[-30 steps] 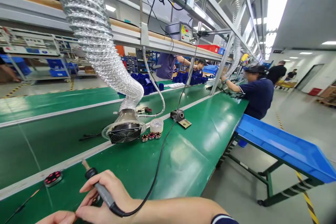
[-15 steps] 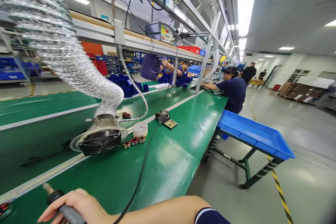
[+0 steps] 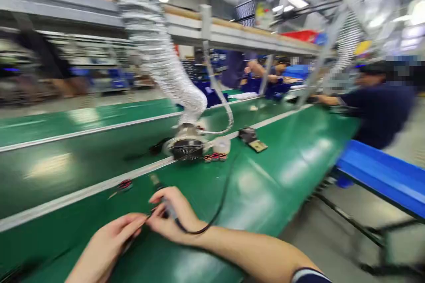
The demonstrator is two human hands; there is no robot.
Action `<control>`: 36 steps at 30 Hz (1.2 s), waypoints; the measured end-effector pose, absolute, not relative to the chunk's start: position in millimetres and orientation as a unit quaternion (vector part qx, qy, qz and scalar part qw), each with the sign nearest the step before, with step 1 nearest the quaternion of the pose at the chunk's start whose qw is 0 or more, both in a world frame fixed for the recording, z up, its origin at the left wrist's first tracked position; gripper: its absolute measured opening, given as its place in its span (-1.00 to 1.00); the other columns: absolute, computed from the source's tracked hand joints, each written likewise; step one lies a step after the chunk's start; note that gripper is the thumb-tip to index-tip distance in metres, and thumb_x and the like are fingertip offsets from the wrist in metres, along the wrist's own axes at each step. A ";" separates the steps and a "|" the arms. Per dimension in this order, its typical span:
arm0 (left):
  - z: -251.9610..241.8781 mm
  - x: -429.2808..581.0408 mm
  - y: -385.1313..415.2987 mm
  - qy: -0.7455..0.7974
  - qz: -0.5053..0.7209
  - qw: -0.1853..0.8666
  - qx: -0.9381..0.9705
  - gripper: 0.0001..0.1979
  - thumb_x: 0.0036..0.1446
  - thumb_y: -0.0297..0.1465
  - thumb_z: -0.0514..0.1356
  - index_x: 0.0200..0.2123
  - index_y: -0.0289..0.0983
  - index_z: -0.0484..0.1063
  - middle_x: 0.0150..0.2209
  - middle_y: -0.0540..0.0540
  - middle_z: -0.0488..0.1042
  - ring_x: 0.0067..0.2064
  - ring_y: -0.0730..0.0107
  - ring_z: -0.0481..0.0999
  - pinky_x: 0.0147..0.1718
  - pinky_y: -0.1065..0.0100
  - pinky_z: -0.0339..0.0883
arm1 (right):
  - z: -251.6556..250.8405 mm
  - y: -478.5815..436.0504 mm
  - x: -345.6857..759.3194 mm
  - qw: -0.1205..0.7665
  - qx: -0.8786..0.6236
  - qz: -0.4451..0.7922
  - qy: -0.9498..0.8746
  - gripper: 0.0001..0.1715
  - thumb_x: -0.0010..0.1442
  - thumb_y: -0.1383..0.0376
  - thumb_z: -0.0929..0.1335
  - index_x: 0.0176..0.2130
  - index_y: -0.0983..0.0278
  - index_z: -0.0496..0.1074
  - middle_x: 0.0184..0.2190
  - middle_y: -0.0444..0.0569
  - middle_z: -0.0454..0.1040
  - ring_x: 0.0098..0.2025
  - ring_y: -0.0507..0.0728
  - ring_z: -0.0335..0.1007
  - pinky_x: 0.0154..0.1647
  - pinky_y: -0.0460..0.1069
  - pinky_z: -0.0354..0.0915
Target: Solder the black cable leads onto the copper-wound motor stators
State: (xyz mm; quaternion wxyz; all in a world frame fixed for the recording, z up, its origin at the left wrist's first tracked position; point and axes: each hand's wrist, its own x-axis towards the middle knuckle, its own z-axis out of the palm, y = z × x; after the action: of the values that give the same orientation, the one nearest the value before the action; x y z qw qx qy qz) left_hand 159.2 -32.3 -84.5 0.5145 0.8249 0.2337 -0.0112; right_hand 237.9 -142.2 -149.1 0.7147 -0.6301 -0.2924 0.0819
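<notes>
The picture is smeared by head motion. My right hand (image 3: pixel 174 216) is closed round a soldering iron (image 3: pixel 164 201) whose tip points up and left; its black cable (image 3: pixel 215 216) loops away to the right. My left hand (image 3: pixel 111 239) reaches in from the lower left, its fingertips pinched together against the right hand's fingers on something thin I cannot make out. Both hands hover over the green workbench (image 3: pixel 265 185). A small round red-and-black part (image 3: pixel 124 184) lies just beyond the iron's tip.
A silver ribbed extraction hose ends in a fan hood (image 3: pixel 187 146) on the bench. Beside it stand a roll of tape (image 3: pixel 222 145), small red parts (image 3: pixel 214 157) and an iron stand (image 3: pixel 252 139). A blue tray (image 3: pixel 381 177) juts out at the right. Other people work farther along.
The view swung back left and down, bringing both hands into sight. My left hand, out of frame half a second ago, now meets the right hand, which still holds the iron.
</notes>
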 end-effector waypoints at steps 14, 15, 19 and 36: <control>-94.6 140.4 -28.9 0.198 -0.028 0.629 0.752 -0.74 -0.10 -0.22 0.25 -0.53 -0.33 0.39 -0.58 0.04 0.35 -0.50 0.52 0.22 -0.45 0.44 0.01 | -132.4 -159.2 233.0 0.663 -0.617 0.042 -0.422 -0.67 0.16 0.39 0.36 -0.07 0.18 0.29 -0.20 -0.10 0.34 -0.25 -0.01 0.45 -0.11 -0.05 0.38; -94.8 140.3 -28.9 0.195 -0.032 0.633 0.748 -0.75 -0.10 -0.23 0.26 -0.54 -0.33 0.39 -0.58 0.04 0.35 -0.49 0.52 0.24 -0.44 0.44 0.02 | -132.9 -158.9 232.8 0.661 -0.617 0.044 -0.425 -0.68 0.18 0.40 0.36 -0.07 0.18 0.29 -0.21 -0.11 0.32 -0.29 -0.02 0.45 -0.13 -0.07 0.39; -94.9 141.5 -26.8 0.198 -0.022 0.645 0.738 -0.76 -0.09 -0.25 0.27 -0.51 -0.33 0.43 -0.58 0.03 0.38 -0.49 0.50 0.27 -0.43 0.43 0.05 | -136.5 -159.4 233.5 0.656 -0.624 0.051 -0.421 -0.72 0.19 0.39 0.35 -0.08 0.17 0.30 -0.22 -0.12 0.29 -0.31 -0.03 0.45 -0.17 -0.08 0.37; -97.1 140.3 -21.2 0.188 0.015 0.661 0.726 -0.77 -0.09 -0.27 0.28 -0.48 -0.36 0.46 -0.56 0.01 0.39 -0.47 0.53 0.29 -0.42 0.45 0.11 | -135.6 -161.6 228.0 0.598 -0.667 -0.035 -0.443 -0.82 0.23 0.40 0.30 -0.14 0.21 0.32 -0.24 -0.08 0.36 -0.26 0.02 0.45 -0.19 -0.08 0.39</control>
State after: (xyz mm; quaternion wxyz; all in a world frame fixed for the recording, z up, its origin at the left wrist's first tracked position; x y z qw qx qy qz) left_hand 140.3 -21.2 -97.1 0.6613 0.7259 0.1883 0.0150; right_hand 228.0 -161.6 -135.6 0.5979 -0.6668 -0.4434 -0.0346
